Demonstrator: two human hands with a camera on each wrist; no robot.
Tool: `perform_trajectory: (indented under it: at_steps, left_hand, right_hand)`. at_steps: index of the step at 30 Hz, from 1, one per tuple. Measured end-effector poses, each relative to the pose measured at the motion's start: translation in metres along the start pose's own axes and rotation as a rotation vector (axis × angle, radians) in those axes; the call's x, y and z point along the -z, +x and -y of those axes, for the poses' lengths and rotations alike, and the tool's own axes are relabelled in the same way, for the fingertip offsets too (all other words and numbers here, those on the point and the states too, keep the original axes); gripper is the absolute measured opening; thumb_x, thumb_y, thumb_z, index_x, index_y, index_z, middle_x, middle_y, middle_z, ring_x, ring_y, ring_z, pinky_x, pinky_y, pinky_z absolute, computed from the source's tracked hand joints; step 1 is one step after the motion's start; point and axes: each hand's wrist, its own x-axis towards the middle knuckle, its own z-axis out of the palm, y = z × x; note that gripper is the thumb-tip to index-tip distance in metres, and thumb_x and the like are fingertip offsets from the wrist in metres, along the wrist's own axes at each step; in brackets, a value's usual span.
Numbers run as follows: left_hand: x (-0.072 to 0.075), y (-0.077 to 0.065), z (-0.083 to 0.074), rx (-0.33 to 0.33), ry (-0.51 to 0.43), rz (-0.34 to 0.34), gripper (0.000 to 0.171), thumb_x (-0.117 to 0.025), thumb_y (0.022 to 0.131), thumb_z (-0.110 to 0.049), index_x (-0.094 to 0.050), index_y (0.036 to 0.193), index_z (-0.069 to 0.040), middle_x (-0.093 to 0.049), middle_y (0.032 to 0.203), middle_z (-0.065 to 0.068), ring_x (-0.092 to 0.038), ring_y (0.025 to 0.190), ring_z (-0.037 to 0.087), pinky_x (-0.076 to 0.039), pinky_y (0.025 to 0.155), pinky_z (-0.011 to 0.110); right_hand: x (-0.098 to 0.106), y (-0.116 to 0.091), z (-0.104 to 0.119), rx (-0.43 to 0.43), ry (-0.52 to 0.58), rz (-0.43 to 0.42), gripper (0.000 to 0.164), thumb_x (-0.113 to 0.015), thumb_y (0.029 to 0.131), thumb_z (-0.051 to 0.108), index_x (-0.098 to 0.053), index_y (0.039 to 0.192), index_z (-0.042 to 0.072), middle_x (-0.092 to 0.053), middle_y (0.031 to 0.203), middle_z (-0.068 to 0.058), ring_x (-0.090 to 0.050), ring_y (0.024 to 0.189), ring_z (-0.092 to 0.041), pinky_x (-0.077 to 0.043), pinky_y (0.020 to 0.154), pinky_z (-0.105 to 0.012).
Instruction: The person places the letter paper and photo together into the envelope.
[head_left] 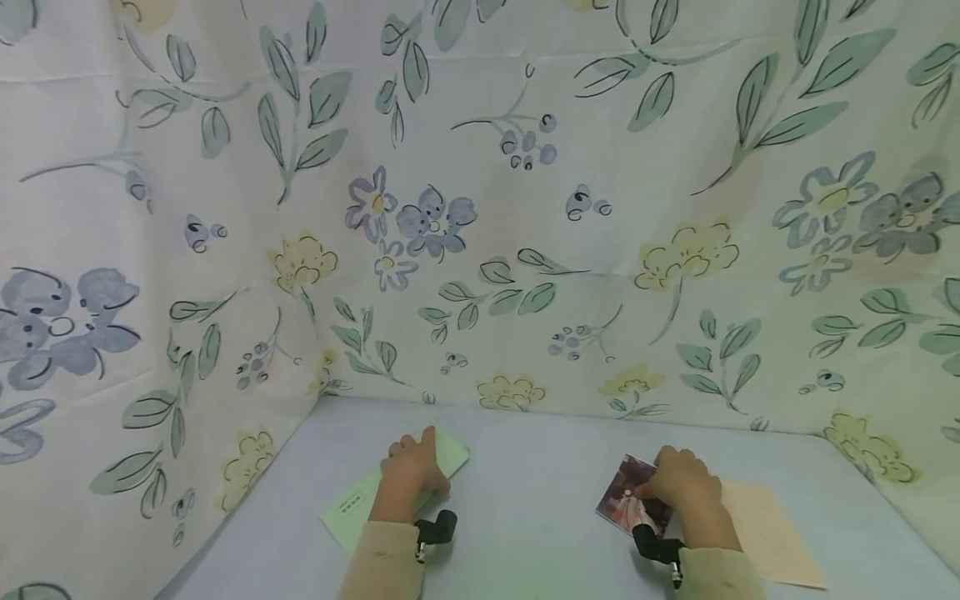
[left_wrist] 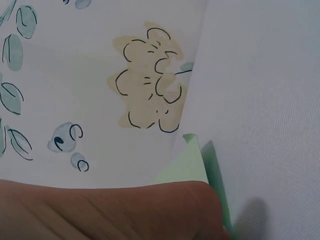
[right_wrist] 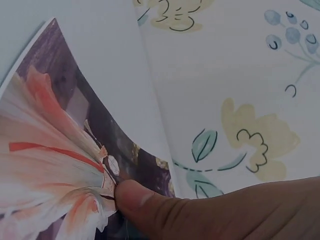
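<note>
In the head view my left hand [head_left: 408, 473] grips a flat light green paper [head_left: 453, 454] at the left of the table, its fingers bent over the far side. A small printed label shows on the paper's near left part. The left wrist view has the green paper [left_wrist: 186, 167] standing up behind the hand, its tip slightly curled. On the right, my right hand [head_left: 686, 483] pinches a glossy picture card [head_left: 617, 498] with a dark background and a figure in flowing pale and red cloth. The thumb [right_wrist: 137, 197] presses on the printed face of the card [right_wrist: 55, 145], which bows; the fingers behind it are hidden.
A beige paper [head_left: 776, 537] lies on the white table [head_left: 528, 475] to the right of my right hand, partly behind the wrist. A floral cloth [head_left: 480, 333] hangs along the table's back and sides. Each wrist carries a small black camera.
</note>
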Motion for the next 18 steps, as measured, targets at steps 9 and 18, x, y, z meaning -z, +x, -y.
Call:
perform_trajectory:
  at_steps: [9,18]
  left_hand:
    - [0.01,-0.001,0.002,-0.017,-0.059,-0.032,0.094,-0.081,0.064,-0.025,-0.031,0.142,-0.006,-0.046,0.11,0.024,-0.043,0.097,0.039,-0.038,0.085,0.062]
    - [0.019,-0.005,0.011,-0.017,-0.123,-0.031,0.091,-0.079,0.063,-0.025,-0.034,0.136,0.004,-0.05,0.108,0.022,-0.045,0.093,0.037,-0.039,0.085,0.062]
  right_hand:
    - [-0.006,0.003,-0.002,0.03,0.022,-0.177,0.029,-0.072,0.077,0.024,-0.061,0.092,0.0,-0.054,0.087,-0.019,-0.05,0.083,-0.04,-0.044,0.062,-0.053]
    - [-0.002,0.001,-0.003,0.023,0.229,-0.162,0.018,-0.058,0.086,0.016,-0.059,0.09,-0.001,-0.06,0.082,-0.012,-0.054,0.073,-0.026,-0.044,0.059,-0.039]
